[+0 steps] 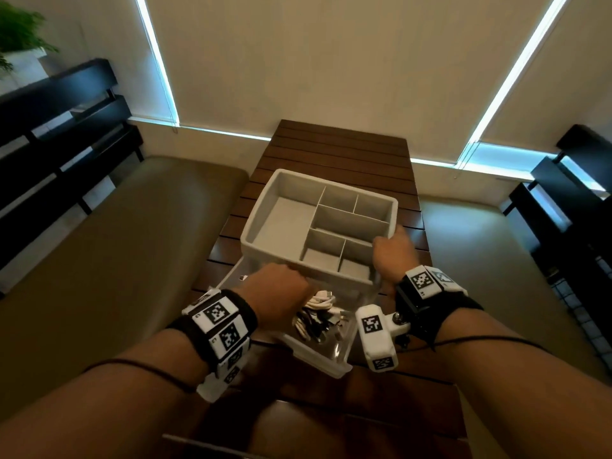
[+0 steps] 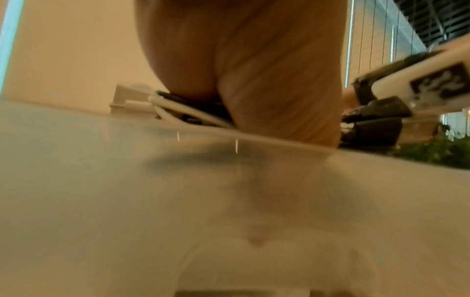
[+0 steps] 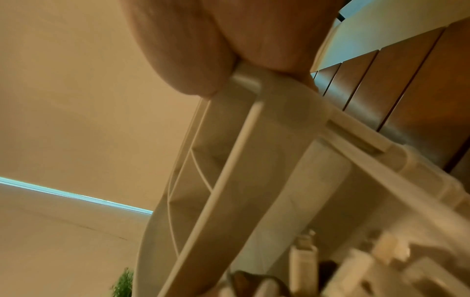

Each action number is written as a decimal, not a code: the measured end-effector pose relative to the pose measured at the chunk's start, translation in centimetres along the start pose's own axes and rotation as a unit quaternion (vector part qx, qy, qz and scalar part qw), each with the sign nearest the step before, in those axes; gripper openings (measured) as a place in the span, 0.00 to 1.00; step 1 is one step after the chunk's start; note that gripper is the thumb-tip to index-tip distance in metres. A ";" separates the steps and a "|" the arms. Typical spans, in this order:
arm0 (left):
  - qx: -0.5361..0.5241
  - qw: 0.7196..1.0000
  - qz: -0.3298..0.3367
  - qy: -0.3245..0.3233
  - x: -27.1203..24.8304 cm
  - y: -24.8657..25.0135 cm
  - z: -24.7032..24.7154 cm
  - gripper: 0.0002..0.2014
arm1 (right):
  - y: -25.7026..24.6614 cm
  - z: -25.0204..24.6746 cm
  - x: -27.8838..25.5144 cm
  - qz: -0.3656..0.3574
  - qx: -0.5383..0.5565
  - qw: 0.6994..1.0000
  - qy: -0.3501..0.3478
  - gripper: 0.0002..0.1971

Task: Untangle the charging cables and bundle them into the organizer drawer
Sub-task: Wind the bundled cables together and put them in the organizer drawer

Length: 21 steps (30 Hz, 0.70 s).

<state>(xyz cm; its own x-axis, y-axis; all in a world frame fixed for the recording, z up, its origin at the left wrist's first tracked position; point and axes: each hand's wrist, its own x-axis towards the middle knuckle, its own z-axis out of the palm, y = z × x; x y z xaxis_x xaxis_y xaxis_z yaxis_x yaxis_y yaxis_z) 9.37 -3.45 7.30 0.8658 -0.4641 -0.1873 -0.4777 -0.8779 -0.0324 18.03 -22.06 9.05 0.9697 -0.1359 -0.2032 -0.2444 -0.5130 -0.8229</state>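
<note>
A grey divided tray (image 1: 261, 207) tops the organizer on the brown slatted table (image 1: 337, 150). Below it a clear drawer (image 1: 331, 359) is pulled out toward me, with tangled white and black cables (image 1: 318, 306) inside. My left hand (image 1: 281, 286) reaches into the drawer, fingers curled down over the cables (image 2: 178, 112); its fingertips are hidden. My right hand (image 1: 394, 253) grips the tray's near right corner, thumb inside the rim (image 3: 254, 100) and fingers outside. White plugs (image 3: 302, 253) show blurred low in the right wrist view.
An olive bench seat (image 1: 132, 226) runs along the table's left side, and black slatted shelving (image 1: 59, 111) stands behind it. More black shelving (image 1: 563, 210) stands at the right. A green plant (image 1: 20, 28) is at the far left. Closed blinds cover the windows ahead.
</note>
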 end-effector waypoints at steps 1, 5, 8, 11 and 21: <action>0.003 1.000 0.002 -0.022 0.1 -0.1 0.3 0.17 | 0.1 0.1 0.1 -0.002 0.005 1.000 -0.002 0.20; -0.019 0.997 -0.004 -0.080 0.8 -0.6 0.8 0.28 | 0.4 0.1 0.5 -0.004 0.024 1.000 -0.005 0.19; -0.029 0.991 -0.013 -0.128 1.4 -0.5 0.9 0.36 | 0.2 0.0 0.7 -0.001 0.014 1.000 -0.001 0.20; -0.043 0.989 -0.025 -0.138 2.0 -0.2 1.0 0.37 | 0.0 -0.1 0.1 -0.017 0.025 0.999 0.038 0.30; -0.063 0.986 -0.024 -0.154 2.0 -0.4 1.1 0.44 | 2.2 1.1 -4.9 -0.343 -0.495 0.789 -0.122 0.46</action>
<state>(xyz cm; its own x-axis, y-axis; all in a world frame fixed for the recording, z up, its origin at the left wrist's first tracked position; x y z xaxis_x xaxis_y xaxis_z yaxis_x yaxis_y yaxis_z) 11.17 -3.90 5.87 0.7913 -0.3805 -0.4785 -0.3977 -0.9149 0.0699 12.74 -21.56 7.62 0.8194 0.5669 -0.0853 0.5697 -0.8218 0.0109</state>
